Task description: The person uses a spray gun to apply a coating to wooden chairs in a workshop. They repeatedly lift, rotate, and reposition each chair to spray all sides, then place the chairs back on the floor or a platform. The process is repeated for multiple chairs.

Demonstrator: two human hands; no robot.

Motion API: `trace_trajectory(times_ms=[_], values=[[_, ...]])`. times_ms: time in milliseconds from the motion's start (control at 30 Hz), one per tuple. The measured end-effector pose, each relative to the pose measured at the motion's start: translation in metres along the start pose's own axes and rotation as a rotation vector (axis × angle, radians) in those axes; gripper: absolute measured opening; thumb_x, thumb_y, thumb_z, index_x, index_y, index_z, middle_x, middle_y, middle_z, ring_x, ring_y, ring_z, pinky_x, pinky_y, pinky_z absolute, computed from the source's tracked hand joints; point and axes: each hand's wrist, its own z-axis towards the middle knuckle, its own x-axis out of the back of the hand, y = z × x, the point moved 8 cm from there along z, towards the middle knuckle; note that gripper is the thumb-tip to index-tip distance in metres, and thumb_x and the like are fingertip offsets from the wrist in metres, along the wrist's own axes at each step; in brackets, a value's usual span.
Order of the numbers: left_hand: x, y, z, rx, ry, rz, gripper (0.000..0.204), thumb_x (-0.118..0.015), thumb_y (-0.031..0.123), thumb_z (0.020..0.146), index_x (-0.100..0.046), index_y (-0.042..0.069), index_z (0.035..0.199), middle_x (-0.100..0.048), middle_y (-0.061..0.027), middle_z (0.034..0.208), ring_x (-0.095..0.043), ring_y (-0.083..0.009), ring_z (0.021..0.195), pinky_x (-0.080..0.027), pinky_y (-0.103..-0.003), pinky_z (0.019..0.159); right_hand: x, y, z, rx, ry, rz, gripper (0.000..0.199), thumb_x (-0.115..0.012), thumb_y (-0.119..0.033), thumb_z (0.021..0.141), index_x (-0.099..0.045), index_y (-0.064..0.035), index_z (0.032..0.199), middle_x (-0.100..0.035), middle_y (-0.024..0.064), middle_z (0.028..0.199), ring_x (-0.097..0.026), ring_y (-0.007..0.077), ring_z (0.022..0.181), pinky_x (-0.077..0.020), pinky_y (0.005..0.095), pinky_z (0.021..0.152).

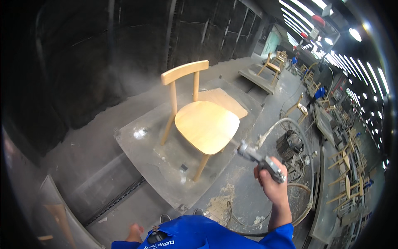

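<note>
A big dark wall stands well past the right hand, up and to its left. A flat grey board is to the left of that hand, with a gap between them. A light wood chair stands on the board. It is up and left of the right hand, near it but not touching it. The round seat is the close part, and the chair's back is farther off. More wood chairs are far away, up past the hand, and others are over to its right. A long grey hose bends in a big loop above and to the right of the hand. The blue shirt is down and left of it. A brown sheet lies on the board, past the seat. A dark round bin sits up and right of the hand. Two shoes poke out down and left. A metal spray gun is in the right hand, with the fingers wrapped around it. Its front end points up and left, at the seat. The left hand is low and far to the left. I cannot tell if its fingers are apart or together.
</note>
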Motion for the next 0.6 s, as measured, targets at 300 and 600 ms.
trace_trajectory(times_ms=[300, 600], values=[[-0.013, -0.055, -0.021, 0.026, -0.025, 0.101, 0.032, -0.047, 0.022, 0.096, -0.05, -0.004, 0.114, -0.061, -0.0248, 0.101, -0.064, -0.0399, 0.086, -0.055, -0.053, 0.07, 0.066, 0.087, 0.006, -0.261, 0.334, 0.154, 0.023, -0.065, -0.021, 0.099, -0.066, 0.0014, 0.103, -0.062, 0.0007, 0.076, -0.056, 0.009, 0.069, -0.0445, 0.026, 0.062], [-0.082, 0.043, -0.052, -0.038, 0.036, 0.277, 0.043, -0.047, 0.028, 0.099, -0.045, 0.002, 0.133, -0.065, -0.0221, 0.115, -0.065, -0.035, 0.092, -0.055, -0.05, 0.075, 0.077, 0.144, -0.02, -0.406, 0.275, 0.068, 0.035, -0.058, -0.039, 0.103, -0.06, -0.0068, 0.09, -0.059, -0.0001, 0.064, -0.045, 0.0041, 0.046, -0.0325, 0.0217, 0.041]])
